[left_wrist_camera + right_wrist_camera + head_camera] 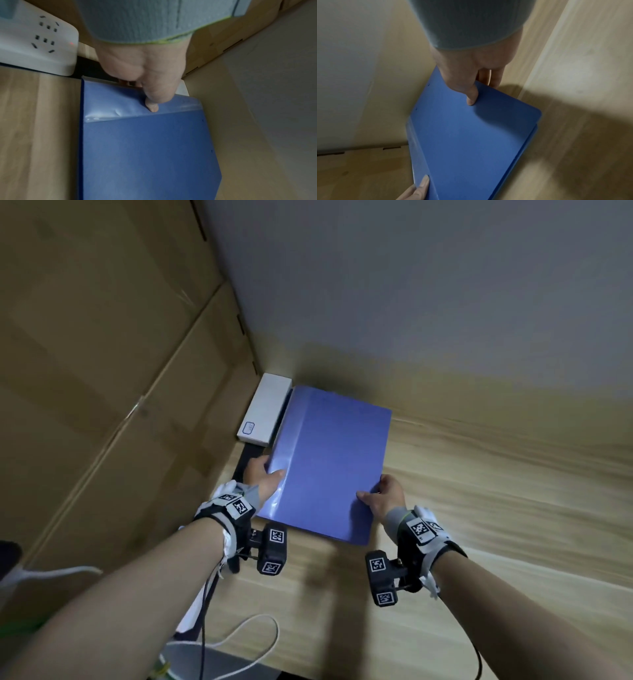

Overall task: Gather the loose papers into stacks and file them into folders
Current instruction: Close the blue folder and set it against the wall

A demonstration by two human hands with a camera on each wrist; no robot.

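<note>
A closed blue folder point(329, 463) sits over the wooden desk, held at both near sides. My left hand point(262, 477) grips its spine edge, thumb on top over the glossy strip point(150, 106) and fingers underneath. My right hand point(380, 496) pinches the opposite edge, thumb on the cover point(471, 98), fingers below. In the right wrist view the folder point(471, 142) shows a second blue layer under its cover, and my left thumb point(423, 182) shows at the bottom. No loose papers are visible.
A white box point(265, 410) lies beside the folder's far left corner, against cardboard cartons point(102, 371). A white power strip point(37, 40) sits at the desk's left edge. A grey wall stands behind; bare wooden desk point(496, 508) stretches to the right. White cables point(250, 635) hang near me.
</note>
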